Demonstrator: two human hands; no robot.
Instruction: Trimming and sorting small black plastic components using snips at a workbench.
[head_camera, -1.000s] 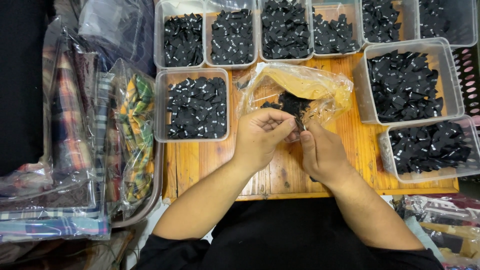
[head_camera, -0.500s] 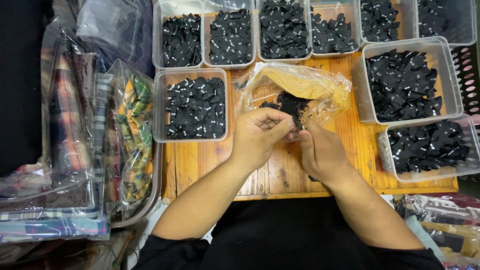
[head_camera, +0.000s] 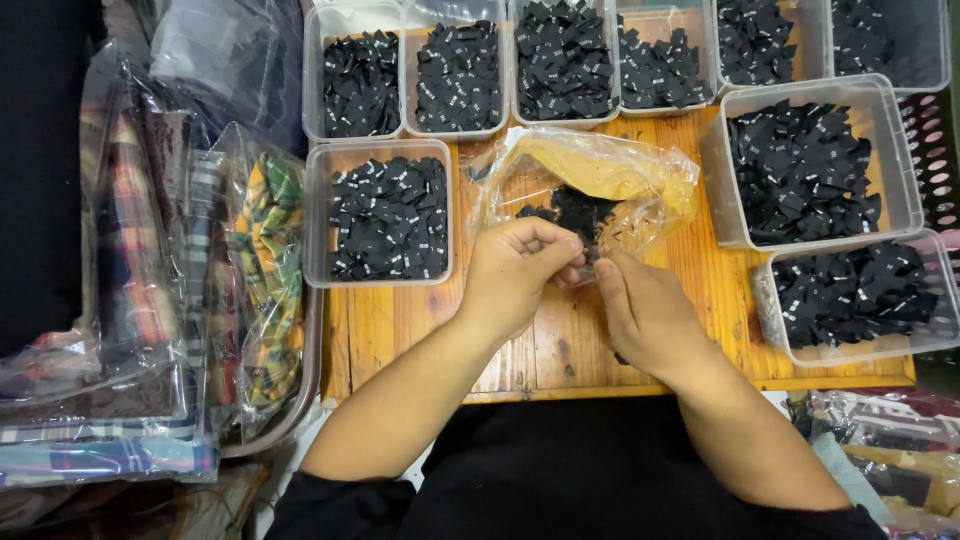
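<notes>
Your left hand (head_camera: 515, 272) and right hand (head_camera: 645, 312) meet at the middle of a small wooden table (head_camera: 560, 345), fingertips pinched together on the near edge of a crumpled clear plastic bag (head_camera: 590, 180). The bag lies on the tabletop just beyond your knuckles, with a small heap of black fabric labels (head_camera: 575, 212) inside it, close to your fingers. Both hands are closed in a pinch; whether they grip only the plastic or a label as well cannot be told.

Clear plastic tubs filled with more black labels ring the bag: one tub (head_camera: 380, 212) just left of your left hand, a row of tubs (head_camera: 560, 60) along the far edge, and two larger tubs (head_camera: 815, 165) on the right side. To the left of the table, folded plaid cloth in clear wrappers (head_camera: 150, 290) is stacked in a pile, well apart from your hands.
</notes>
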